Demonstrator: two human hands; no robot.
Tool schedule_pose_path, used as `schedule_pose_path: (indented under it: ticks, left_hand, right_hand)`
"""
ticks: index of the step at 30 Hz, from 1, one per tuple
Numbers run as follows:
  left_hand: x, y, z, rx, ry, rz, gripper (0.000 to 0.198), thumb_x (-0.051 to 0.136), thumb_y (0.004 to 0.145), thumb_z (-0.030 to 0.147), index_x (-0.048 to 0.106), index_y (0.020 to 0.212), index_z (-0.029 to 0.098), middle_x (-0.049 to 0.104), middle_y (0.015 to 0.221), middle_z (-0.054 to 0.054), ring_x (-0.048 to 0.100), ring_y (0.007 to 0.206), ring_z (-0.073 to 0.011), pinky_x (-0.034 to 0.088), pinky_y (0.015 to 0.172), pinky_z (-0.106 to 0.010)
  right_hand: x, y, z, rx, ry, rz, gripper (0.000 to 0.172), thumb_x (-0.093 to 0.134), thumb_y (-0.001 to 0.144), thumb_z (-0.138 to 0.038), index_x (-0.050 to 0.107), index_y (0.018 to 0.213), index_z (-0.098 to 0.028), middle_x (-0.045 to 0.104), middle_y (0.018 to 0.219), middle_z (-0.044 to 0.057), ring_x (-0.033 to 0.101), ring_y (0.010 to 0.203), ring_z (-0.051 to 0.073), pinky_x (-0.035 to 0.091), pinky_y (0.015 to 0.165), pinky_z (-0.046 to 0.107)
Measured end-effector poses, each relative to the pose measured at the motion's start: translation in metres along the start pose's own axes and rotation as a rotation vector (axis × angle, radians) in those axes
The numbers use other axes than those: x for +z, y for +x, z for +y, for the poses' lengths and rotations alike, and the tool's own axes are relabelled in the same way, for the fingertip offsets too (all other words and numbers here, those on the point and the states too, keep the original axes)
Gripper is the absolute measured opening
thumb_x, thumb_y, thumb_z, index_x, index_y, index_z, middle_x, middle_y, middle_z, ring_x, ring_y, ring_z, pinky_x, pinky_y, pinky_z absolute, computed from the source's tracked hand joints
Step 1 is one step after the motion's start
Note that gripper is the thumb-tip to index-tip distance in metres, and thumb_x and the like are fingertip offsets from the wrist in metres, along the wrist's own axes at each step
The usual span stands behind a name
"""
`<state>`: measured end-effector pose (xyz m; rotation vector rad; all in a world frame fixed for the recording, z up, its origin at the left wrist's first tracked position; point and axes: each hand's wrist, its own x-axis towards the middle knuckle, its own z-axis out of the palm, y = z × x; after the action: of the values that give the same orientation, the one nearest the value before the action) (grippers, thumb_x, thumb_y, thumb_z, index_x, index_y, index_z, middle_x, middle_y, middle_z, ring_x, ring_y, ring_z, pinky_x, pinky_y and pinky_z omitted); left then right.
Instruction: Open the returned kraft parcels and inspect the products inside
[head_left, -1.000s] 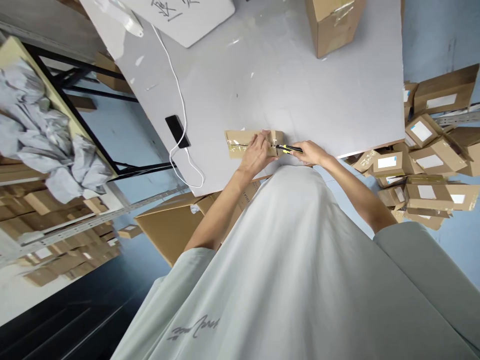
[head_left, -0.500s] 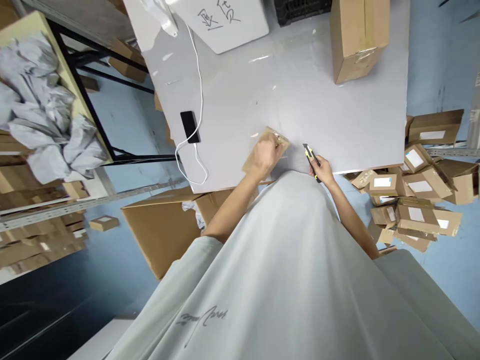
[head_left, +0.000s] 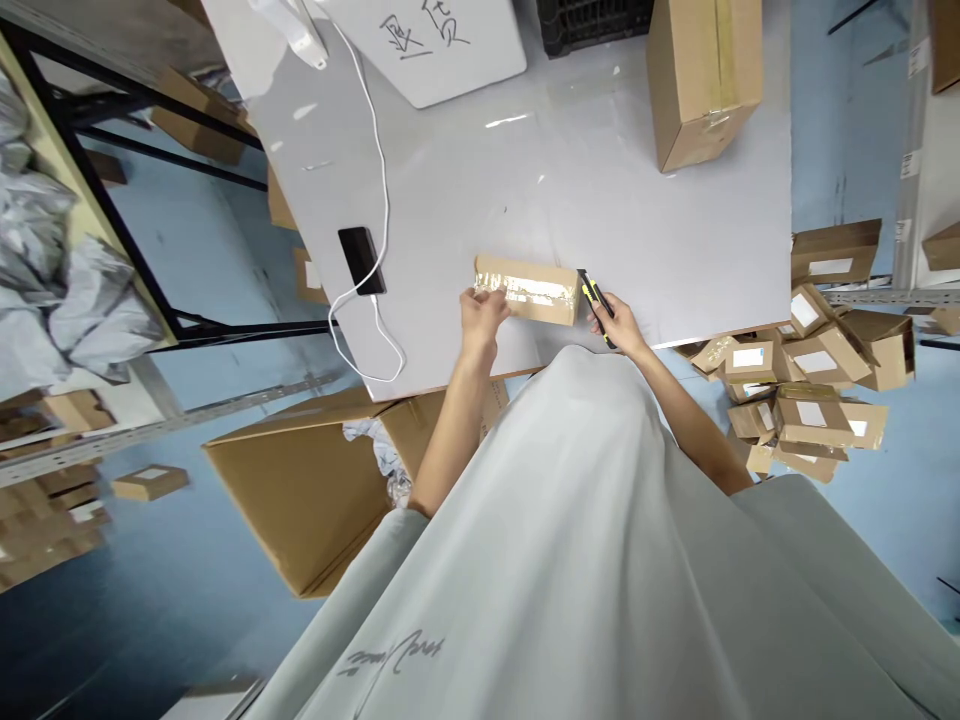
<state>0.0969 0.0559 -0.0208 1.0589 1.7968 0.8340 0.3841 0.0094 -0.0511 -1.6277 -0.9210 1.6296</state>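
A small cardboard box (head_left: 551, 293) with shiny clear tape along its top lies near the front edge of the grey table (head_left: 600, 200). My left hand (head_left: 482, 312) is closed on the box's left end, fingers over the top and the thumb hidden. In my right hand (head_left: 616, 325) is a black and yellow box cutter (head_left: 595, 303), held at a slant. Its tip is at the right end of the box; whether it touches the cardboard I cannot tell.
A phone (head_left: 361, 258) with a white cable lies at left. Behind stand a white lid-like board (head_left: 450, 60), a black crate (head_left: 592, 22) and a tall carton (head_left: 705, 90). A large open carton (head_left: 300, 500) sits below left; several small boxes (head_left: 810, 400) lie piled at right.
The small box has turned to lie lengthwise across the table, taped face up. My left hand has shifted to its left end. My right hand has brought the box cutter left, to the box.
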Motion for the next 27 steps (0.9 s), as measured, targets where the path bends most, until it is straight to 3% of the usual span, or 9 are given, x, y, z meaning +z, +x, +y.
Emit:
schedule_pose_path:
  ticks: [3, 5, 8, 11, 14, 20, 27]
  left_hand:
    - [0.006, 0.005, 0.015, 0.271, 0.367, -0.061, 0.086, 0.087, 0.097, 0.055, 0.052, 0.169, 0.024, 0.053, 0.175, -0.025, 0.051, 0.167, -0.0447, 0.048, 0.137, -0.067]
    - [0.019, 0.018, 0.028, 0.476, 0.567, -0.243, 0.098, 0.092, 0.092, 0.058, 0.049, 0.173, 0.023, 0.049, 0.18, -0.025, 0.036, 0.176, -0.0494, 0.032, 0.143, -0.074]
    - [0.041, 0.041, 0.039, 0.643, 0.738, -0.501, 0.09, 0.093, 0.091, 0.052, 0.059, 0.168, 0.02, 0.06, 0.169, -0.024, 0.046, 0.169, -0.0493, 0.023, 0.146, -0.075]
    - [0.052, 0.054, 0.034, 0.693, 0.786, -0.633, 0.068, 0.086, 0.094, 0.041, 0.069, 0.157, 0.023, 0.07, 0.153, -0.02, 0.064, 0.149, -0.0436, 0.039, 0.14, -0.067]
    - [0.049, 0.052, 0.023, 0.714, 0.795, -0.633, 0.055, 0.072, 0.103, 0.034, 0.069, 0.157, 0.022, 0.07, 0.154, -0.021, 0.065, 0.147, -0.0411, 0.05, 0.133, -0.061]
    - [0.049, 0.03, 0.008, 0.677, 0.812, -0.54, 0.057, 0.051, 0.115, 0.034, 0.059, 0.166, 0.01, 0.058, 0.17, -0.033, 0.051, 0.168, -0.0442, 0.038, 0.142, -0.067]
    - [0.053, 0.024, -0.001, 0.631, 0.734, -0.445, 0.065, 0.04, 0.12, 0.052, 0.056, 0.17, 0.015, 0.06, 0.173, -0.028, 0.049, 0.172, -0.0401, 0.034, 0.146, -0.063]
  right_hand:
    - [0.006, 0.005, -0.001, -0.014, -0.009, 0.02, 0.058, 0.072, 0.105, -0.079, 0.067, 0.121, -0.024, 0.079, 0.09, -0.002, 0.073, 0.065, 0.012, 0.061, 0.063, 0.023]
    - [0.005, 0.006, -0.001, -0.026, 0.007, 0.032, 0.056, 0.072, 0.105, -0.077, 0.066, 0.121, -0.024, 0.078, 0.089, -0.002, 0.073, 0.064, 0.012, 0.061, 0.063, 0.023]
    - [0.001, 0.004, 0.003, -0.038, 0.042, 0.048, 0.055, 0.074, 0.105, -0.074, 0.064, 0.124, -0.023, 0.077, 0.087, -0.003, 0.072, 0.062, 0.011, 0.059, 0.061, 0.023]
    - [-0.005, -0.003, 0.01, -0.015, 0.056, 0.081, 0.057, 0.073, 0.103, -0.076, 0.061, 0.125, -0.024, 0.076, 0.085, -0.005, 0.07, 0.058, 0.011, 0.056, 0.058, 0.023]
    - [-0.009, -0.009, 0.019, -0.007, 0.072, 0.111, 0.059, 0.071, 0.102, -0.079, 0.059, 0.126, -0.025, 0.076, 0.084, -0.006, 0.068, 0.055, 0.011, 0.055, 0.055, 0.023]
    - [0.0, -0.015, 0.025, -0.037, 0.076, 0.048, 0.059, 0.073, 0.104, -0.074, 0.063, 0.137, -0.026, 0.079, 0.088, -0.005, 0.067, 0.052, 0.011, 0.057, 0.054, 0.023]
    - [0.014, -0.008, 0.014, -0.074, -0.004, -0.021, 0.057, 0.066, 0.11, -0.072, 0.069, 0.145, -0.026, 0.081, 0.092, -0.002, 0.067, 0.053, 0.011, 0.06, 0.057, 0.023]
